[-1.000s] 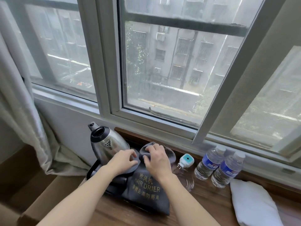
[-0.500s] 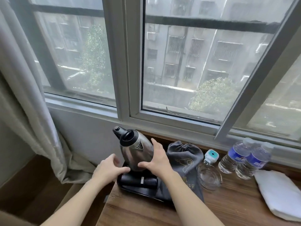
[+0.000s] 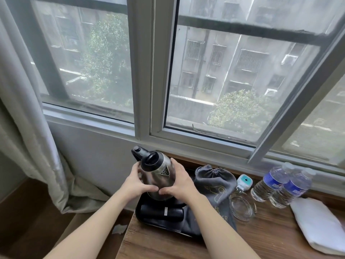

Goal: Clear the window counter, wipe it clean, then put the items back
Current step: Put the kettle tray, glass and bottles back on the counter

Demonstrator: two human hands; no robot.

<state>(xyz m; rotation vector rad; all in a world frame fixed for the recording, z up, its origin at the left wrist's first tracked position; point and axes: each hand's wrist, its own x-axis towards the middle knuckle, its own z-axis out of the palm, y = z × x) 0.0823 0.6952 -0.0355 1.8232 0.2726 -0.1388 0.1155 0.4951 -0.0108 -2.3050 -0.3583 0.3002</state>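
A steel kettle [image 3: 158, 173] is held between both hands near the left end of the wooden counter [image 3: 261, 238], close to its back edge under the window. The left hand [image 3: 137, 184] is curled round the kettle's left side, its fingers [image 3: 134, 170] wrapped up along the body and its thumb laid across the lower front. The right hand [image 3: 182, 184] is curled round the right side in the same way, with the fingers [image 3: 176, 166] reaching up toward the black lid and the thumb meeting the left thumb low on the front. The kettle is thus gripped from both sides, tilted slightly with its handle toward the window, and its base is seen just above a black tray [image 3: 149, 219] that sits at the counter's left edge. Whether the base still touches the tray cannot be told.

A black cylinder [image 3: 161, 213] is laid across the front of the tray. A grey drawstring bag [image 3: 214, 184] lies just right of the kettle, touching the right wrist. To its right a glass dish [image 3: 242, 207] is placed, with a small white plug-in device [image 3: 244, 182] behind it. Two water bottles [image 3: 280, 185] stand together near the back edge, and a folded white cloth [image 3: 321, 225] lies at the right end.
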